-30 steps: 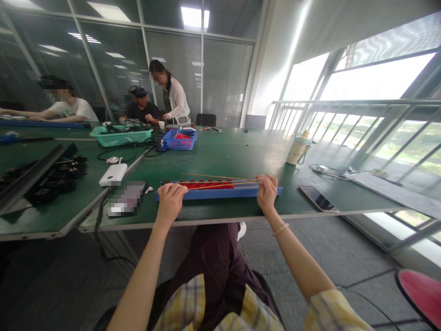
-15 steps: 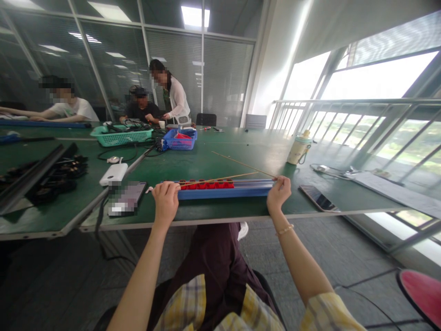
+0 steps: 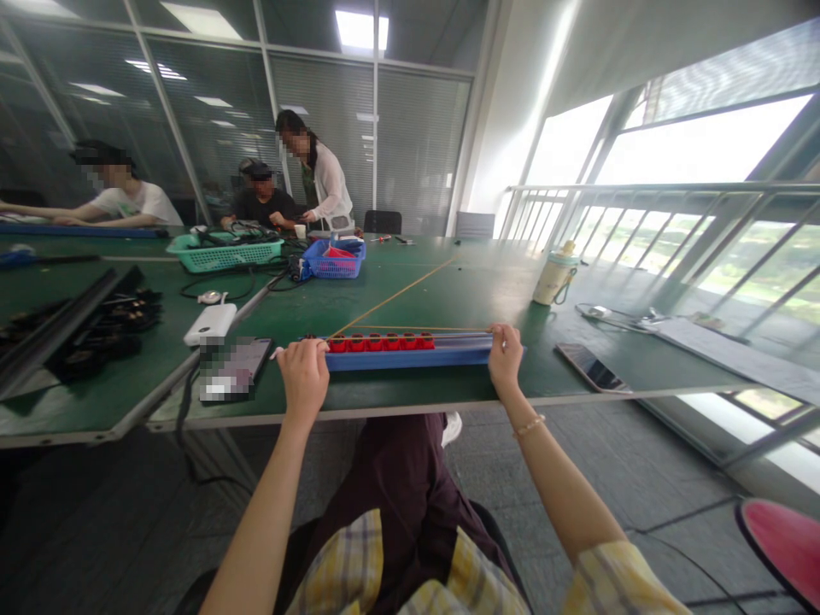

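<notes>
A long blue trough [image 3: 410, 357] lies across the table before me, with a row of several red pieces [image 3: 384, 342] in its left and middle part. My left hand [image 3: 305, 373] is closed at the trough's left end. It pinches a thin yellowish stick [image 3: 390, 299] that slants up and away to the right. At the right end my right hand [image 3: 506, 360] is also closed, on a second thin stick [image 3: 423, 329] that points left, nearly level above the trough. The fingertips partly hide both grips.
Two phones [image 3: 237, 369] [image 3: 590, 366] flank the trough. A white power bank [image 3: 210, 325], green basket [image 3: 224, 253] and blue basket [image 3: 334, 260] stand further left. A bottle [image 3: 554, 275] is at right, near papers [image 3: 736, 354]. Several people are across the table.
The left stick has swung from nearly level to a steep slant away from me. The right stick has dropped to nearly level, and my right hand has shifted slightly left.
</notes>
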A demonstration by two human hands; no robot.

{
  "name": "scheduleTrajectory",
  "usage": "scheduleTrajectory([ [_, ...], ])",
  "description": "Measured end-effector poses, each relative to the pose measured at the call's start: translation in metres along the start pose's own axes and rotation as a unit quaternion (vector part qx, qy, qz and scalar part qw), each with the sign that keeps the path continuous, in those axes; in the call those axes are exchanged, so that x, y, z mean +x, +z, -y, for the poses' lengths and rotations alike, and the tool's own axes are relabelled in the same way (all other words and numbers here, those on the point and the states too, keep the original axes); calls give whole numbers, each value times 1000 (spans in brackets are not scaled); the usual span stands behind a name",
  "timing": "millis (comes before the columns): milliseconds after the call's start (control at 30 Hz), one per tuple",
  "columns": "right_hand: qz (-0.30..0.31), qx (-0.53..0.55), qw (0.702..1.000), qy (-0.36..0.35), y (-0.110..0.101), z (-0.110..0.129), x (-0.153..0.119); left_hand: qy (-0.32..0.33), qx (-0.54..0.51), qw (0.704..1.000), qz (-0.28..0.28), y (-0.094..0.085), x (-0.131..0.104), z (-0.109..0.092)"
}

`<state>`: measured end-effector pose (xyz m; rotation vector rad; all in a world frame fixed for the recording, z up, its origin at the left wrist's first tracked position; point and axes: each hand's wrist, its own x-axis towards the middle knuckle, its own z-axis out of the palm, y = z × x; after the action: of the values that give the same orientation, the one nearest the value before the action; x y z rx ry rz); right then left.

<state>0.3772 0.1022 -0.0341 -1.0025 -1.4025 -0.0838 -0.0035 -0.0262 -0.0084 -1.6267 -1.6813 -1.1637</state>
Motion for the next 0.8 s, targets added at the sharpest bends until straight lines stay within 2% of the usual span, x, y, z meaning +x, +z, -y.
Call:
scheduleTrajectory([
  [367, 55, 18, 998, -6, 7, 3, 0, -15, 22, 1000, 0, 0, 1, -2],
  [800, 80, 21, 997, -4, 10, 3, -1, -27, 41, 999, 1, 2, 0, 1],
])
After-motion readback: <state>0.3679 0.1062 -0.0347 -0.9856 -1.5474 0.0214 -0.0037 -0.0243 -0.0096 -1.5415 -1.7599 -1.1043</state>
